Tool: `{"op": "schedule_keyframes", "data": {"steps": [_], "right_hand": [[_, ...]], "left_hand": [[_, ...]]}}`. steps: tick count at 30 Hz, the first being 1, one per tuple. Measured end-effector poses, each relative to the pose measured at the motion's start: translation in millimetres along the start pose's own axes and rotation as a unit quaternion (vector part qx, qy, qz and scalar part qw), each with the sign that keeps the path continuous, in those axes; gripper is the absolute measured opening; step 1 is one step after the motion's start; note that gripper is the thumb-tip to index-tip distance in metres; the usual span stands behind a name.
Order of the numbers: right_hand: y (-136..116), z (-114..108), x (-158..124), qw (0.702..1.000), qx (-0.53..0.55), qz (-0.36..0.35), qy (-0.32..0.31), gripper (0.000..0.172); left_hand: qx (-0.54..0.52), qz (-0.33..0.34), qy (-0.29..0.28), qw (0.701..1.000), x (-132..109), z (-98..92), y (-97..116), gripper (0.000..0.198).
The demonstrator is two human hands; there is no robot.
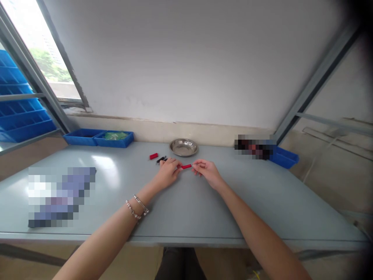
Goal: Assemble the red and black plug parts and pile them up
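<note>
A small red cylindrical piece (186, 166) is held level just above the table, between my two hands. My left hand (169, 171) has its fingertips closed on the left end. With thumb and forefinger, my right hand (207, 171) pinches the right end, where a thin tip shows. What exactly the piece is, I cannot tell at this size. Beyond my left hand lie another red cylindrical piece (153, 156) and some slim black pieces (160, 159), partly hidden by that hand.
A round steel dish (183, 147) stands near the wall, beyond my hands. Two blue bins (84, 137) sit at the back left, one holding green-and-white packets (115, 135). Another blue bin (284, 156) is at the back right. Blurred items lie left and right on the grey table (189, 217).
</note>
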State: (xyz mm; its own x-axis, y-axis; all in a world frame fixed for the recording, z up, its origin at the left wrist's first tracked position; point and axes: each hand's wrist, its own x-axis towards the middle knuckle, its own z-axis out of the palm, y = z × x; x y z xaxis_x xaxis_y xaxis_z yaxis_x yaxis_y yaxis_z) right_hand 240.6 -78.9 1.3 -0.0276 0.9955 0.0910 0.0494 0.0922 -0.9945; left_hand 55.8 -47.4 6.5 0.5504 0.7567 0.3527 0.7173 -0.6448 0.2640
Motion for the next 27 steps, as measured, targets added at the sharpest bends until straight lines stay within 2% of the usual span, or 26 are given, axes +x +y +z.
{"op": "schedule_keyframes", "data": {"steps": [27], "right_hand": [[2.7,0.6,1.8,0.998,-0.048,-0.022,0.017,0.016]], "left_hand": [[0.002,0.013,-0.01,1.0,-0.5,1.7,2.1,0.016]]}}
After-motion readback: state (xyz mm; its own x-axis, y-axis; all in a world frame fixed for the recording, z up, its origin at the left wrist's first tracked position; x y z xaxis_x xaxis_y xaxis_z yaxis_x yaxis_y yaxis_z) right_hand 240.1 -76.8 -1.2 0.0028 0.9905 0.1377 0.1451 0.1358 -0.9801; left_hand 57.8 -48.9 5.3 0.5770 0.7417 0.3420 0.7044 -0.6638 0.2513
